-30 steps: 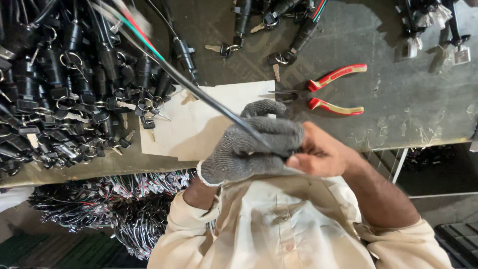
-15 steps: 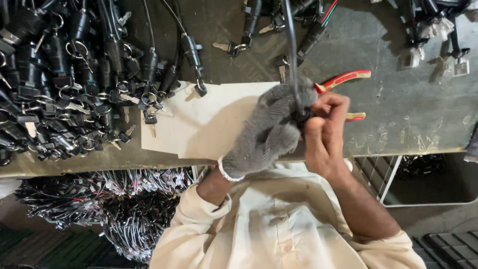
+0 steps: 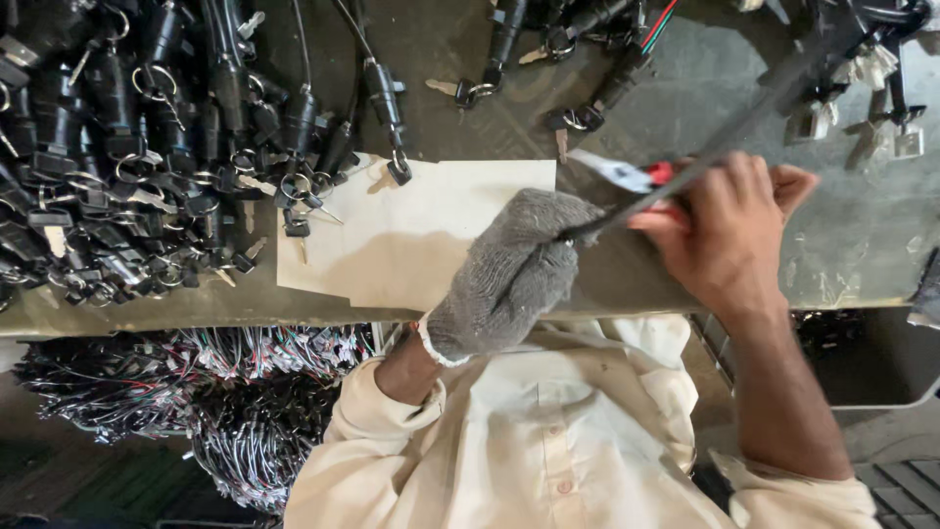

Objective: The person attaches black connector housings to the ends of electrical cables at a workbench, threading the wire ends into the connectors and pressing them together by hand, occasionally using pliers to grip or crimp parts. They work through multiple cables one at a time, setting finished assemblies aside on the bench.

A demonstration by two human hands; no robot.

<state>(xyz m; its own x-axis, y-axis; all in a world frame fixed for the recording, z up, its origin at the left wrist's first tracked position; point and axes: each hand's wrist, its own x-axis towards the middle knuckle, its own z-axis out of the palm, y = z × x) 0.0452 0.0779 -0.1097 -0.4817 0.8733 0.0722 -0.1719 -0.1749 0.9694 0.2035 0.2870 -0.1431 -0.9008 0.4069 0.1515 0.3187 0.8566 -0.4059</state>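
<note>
Now right hand [image 3: 729, 230] on pliers [image 3: 627, 178] (probably)

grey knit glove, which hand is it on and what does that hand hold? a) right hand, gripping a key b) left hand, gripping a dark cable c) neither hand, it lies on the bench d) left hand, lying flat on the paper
b: the grey knit glove covers the left hand, closed round a dark cable running up to the right, while the bare right hand reaches over the red-handled pliers.
</note>
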